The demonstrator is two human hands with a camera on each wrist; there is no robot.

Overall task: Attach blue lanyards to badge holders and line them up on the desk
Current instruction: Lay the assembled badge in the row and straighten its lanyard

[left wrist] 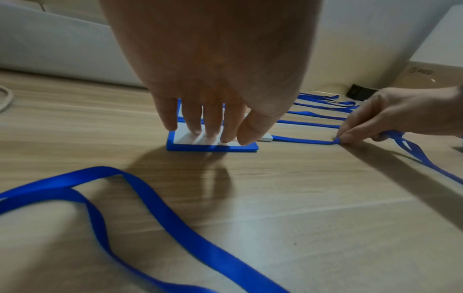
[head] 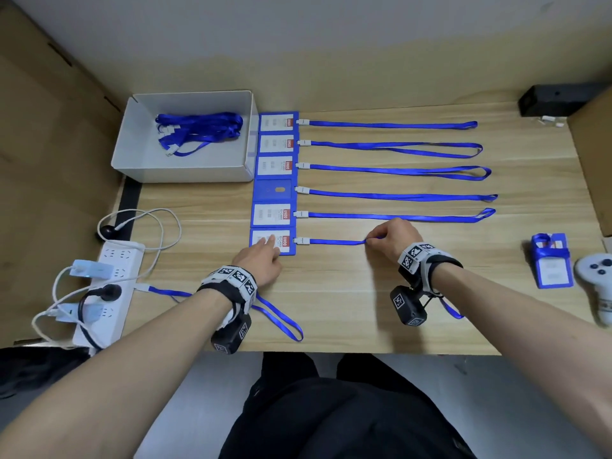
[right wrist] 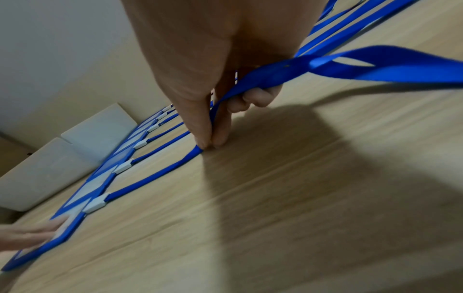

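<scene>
Several blue badge holders with blue lanyards lie in a column on the wooden desk point(head: 331, 293). My left hand point(head: 269, 244) presses straight fingers point(left wrist: 208, 126) flat on the nearest holder point(head: 288, 248) point(left wrist: 213, 147). A white clip point(head: 301, 240) point(right wrist: 96, 204) joins that holder to its lanyard point(head: 334, 241) point(right wrist: 155, 176). Thumb and forefinger of my right hand point(head: 367, 240) point(right wrist: 210, 145) pinch this strap against the desk, a hand's width right of the clip. The rest of the strap loops back through the palm and trails under the right wrist point(head: 450, 309).
A white box point(head: 185, 173) at the back left holds loose lanyards point(head: 198, 132). One spare lanyard point(head: 281, 321) lies under my left wrist. A power strip point(head: 109, 293) with cables sits left. A wrapped badge holder point(head: 551, 260) and a white controller point(head: 596, 279) lie right.
</scene>
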